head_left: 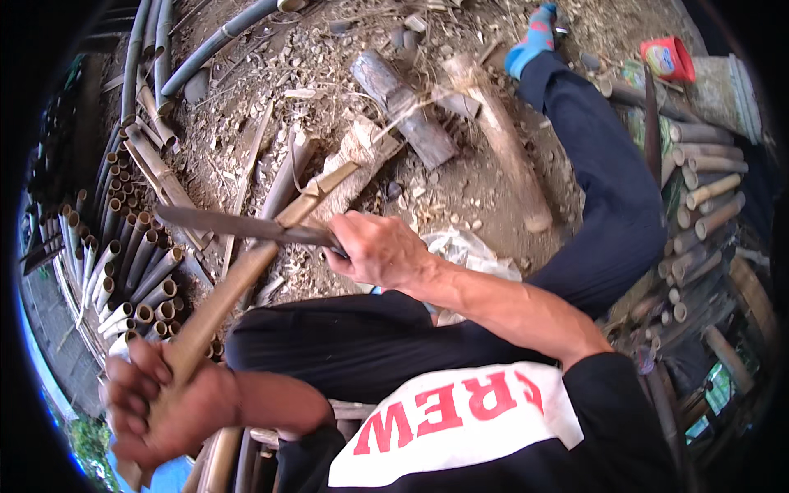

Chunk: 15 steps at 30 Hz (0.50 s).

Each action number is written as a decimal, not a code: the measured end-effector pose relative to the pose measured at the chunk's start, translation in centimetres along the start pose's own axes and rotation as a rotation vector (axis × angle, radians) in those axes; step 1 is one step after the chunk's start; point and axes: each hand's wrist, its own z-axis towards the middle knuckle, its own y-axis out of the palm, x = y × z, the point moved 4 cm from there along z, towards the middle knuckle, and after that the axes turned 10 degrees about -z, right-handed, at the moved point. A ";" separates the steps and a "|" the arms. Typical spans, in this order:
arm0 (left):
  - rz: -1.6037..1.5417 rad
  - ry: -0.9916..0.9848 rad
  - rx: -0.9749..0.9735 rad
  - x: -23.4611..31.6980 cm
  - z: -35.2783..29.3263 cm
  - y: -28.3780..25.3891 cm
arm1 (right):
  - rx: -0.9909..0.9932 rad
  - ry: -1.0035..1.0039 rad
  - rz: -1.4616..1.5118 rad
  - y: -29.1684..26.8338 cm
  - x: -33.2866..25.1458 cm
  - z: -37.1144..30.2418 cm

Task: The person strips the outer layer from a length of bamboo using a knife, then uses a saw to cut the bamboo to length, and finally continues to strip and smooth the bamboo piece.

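Note:
My left hand (168,403) is wrapped round the lower end of a long split bamboo strip (222,304), which slants up and away to the right. In my right hand (378,251) is the dark handle of a machete (230,224). Its long blade points left and lies across the bamboo strip, near the strip's upper part. Whether the edge bites into the bamboo cannot be made out. Just beyond the strip's far end is a pale, chipped wood block (362,156). My fingers hide the strip's lower end in part.
Cut bamboo tubes (136,263) are bundled at the left, and more bamboo pieces (711,189) are stacked at the right. Two logs, one grey (403,107) and one brown (509,148), lie on the chip-strewn ground. A clear plastic bag (472,255) rests by my legs; a red packet (667,59) sits far right.

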 end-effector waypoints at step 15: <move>-0.079 0.045 0.009 1.6 -2.4 1.1 | -0.582 0.706 0.083 2.9 8.9 -0.6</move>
